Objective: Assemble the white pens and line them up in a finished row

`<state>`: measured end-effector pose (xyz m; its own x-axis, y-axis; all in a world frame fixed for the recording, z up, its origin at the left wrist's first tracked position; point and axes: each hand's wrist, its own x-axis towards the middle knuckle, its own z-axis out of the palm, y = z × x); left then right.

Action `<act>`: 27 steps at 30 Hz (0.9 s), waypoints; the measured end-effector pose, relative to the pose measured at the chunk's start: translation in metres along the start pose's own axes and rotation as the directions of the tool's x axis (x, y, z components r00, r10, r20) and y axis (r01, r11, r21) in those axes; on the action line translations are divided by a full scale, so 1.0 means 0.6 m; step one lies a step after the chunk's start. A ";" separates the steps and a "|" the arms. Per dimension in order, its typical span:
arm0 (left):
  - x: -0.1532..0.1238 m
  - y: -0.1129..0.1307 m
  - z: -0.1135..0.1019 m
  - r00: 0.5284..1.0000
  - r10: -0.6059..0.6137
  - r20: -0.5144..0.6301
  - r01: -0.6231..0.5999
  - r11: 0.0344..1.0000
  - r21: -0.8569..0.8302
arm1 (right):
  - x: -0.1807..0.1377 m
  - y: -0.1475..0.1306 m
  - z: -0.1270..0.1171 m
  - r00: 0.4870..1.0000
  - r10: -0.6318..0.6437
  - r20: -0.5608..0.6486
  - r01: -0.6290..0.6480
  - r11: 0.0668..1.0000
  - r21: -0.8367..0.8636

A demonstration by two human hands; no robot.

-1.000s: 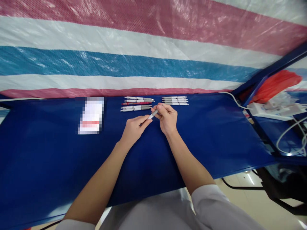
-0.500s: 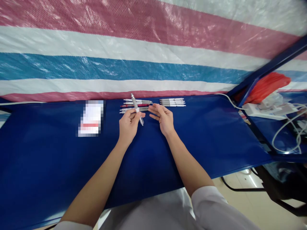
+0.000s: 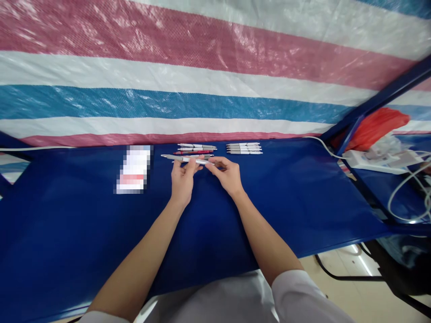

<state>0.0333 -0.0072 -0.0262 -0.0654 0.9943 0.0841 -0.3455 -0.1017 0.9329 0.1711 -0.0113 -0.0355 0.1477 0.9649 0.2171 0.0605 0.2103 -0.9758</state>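
Note:
A white and grey pen (image 3: 178, 158) lies level across both hands, its tip pointing left. My left hand (image 3: 182, 181) is closed on its middle between thumb and fingers. At the other end, my right hand (image 3: 229, 176) pinches the pen with thumb and fingertips. Just behind it on the table, partly hidden by the held pen and fingers, several pens (image 3: 198, 147) lie in a stack, with one red pen (image 3: 190, 152) among them. To their right, a second group of white and grey pens (image 3: 244, 147) lies side by side.
A blurred white sheet with a red band (image 3: 133, 168) lies left on the blue table (image 3: 84, 233). Behind hangs a striped plastic sheet (image 3: 202, 105). At right are a blue metal frame (image 3: 380, 96), a red bag (image 3: 379, 128), a white power strip (image 3: 367, 162) and cables.
The pen has turned from steeply slanted to nearly level, tip to the left. My right hand has gone from open and apart to pinching its right end.

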 end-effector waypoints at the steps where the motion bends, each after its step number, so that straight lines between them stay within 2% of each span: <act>1: 0.001 0.003 -0.001 1.000 -0.021 0.001 0.021 0.999 -0.037 | 0.001 0.000 -0.001 1.000 0.011 -0.008 -0.011 1.000 0.025; 7: 0.013 0.016 -0.013 0.989 -0.075 -0.128 0.053 0.984 -0.172 | 0.004 -0.014 -0.002 0.989 0.143 -0.035 -0.128 0.954 0.269; 12: 0.008 0.007 -0.012 0.993 -0.103 -0.050 0.091 0.974 -0.207 | 0.007 -0.020 0.010 0.963 0.262 -0.066 -0.192 0.834 0.517; 14: 0.003 0.004 -0.013 0.998 -0.059 -0.001 0.059 0.992 -0.112 | 0.009 -0.020 0.013 0.956 0.283 -0.080 -0.181 0.781 0.597; 16: 0.000 0.005 -0.018 0.997 0.014 0.080 -0.023 0.993 0.112 | 0.012 -0.018 0.013 0.950 0.296 -0.101 -0.153 0.722 0.675; 17: 0.000 0.006 -0.021 0.989 0.060 0.139 -0.094 0.963 0.254 | 0.014 -0.017 0.011 0.943 0.311 -0.114 -0.141 0.689 0.711; 19: 0.000 0.009 -0.027 0.943 0.177 0.281 -0.300 0.817 0.492 | 0.021 -0.017 0.004 0.917 0.371 -0.144 -0.126 0.614 0.779; 22: 0.002 0.015 -0.035 0.817 0.273 0.508 -0.571 0.507 0.645 | 0.034 -0.021 -0.011 0.851 0.486 -0.200 -0.067 0.478 0.876; 24: 0.002 0.018 -0.040 0.746 0.225 0.627 -0.664 0.329 0.671 | 0.043 -0.026 -0.021 0.828 0.517 -0.218 0.008 0.378 0.926; 27: -0.003 0.021 -0.048 0.657 0.090 0.749 -0.752 0.141 0.643 | 0.048 -0.032 -0.030 0.861 0.459 -0.218 0.099 0.269 0.958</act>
<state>0.0021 -0.0111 -0.0247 0.6268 0.6679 0.4013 0.6027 -0.7420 0.2937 0.1918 0.0097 -0.0101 0.3701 0.8933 -0.2550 -0.9149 0.3027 -0.2672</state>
